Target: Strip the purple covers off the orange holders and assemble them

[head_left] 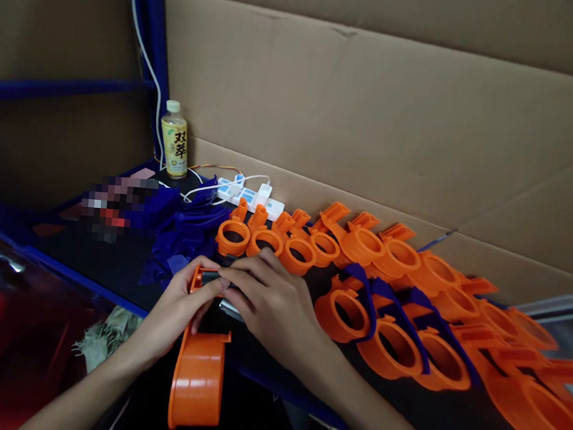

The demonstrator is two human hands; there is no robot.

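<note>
My left hand (178, 309) grips the head of an orange plastic tape dispenser (197, 374) that points down toward me at the table's front edge. My right hand (269, 300) pinches a small dark part at the dispenser's top, where a metal blade piece shows under my fingers. Just beyond my hands lies a row of orange ring-shaped dispenser parts (284, 245). To the right, more orange rings carry dark blue inserts (399, 305).
A pile of dark blue plastic pieces (184, 233) lies to the left on the black table. A drink bottle (174, 139) and a white power strip (250, 198) with cables stand at the back. Cardboard (375, 116) walls the rear. A blue frame edges the table.
</note>
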